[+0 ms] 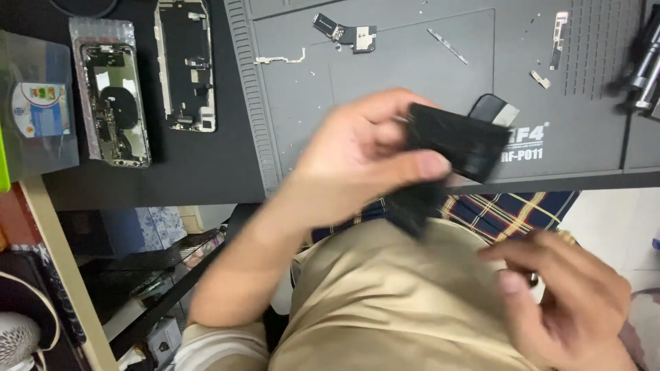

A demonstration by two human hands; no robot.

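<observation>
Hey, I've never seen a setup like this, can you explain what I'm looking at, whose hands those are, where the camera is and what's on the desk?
There is one picture, taken by a camera worn on a person's head and looking down at their own bare hands and lap; no machine is involved. The left hand grips a flat black rectangular part, blurred by motion, just above the near edge of a grey work mat. The right hand is lower, over the lap; its fingers are curled, and whether it holds anything is too blurred to tell. On the dark desk to the left of the mat lie two opened phone bodies with their insides showing, one of them on a clear wrapper. On the mat are small loose parts: a black bracket piece, thin metal strips and a flat dark part behind the held one.
</observation>
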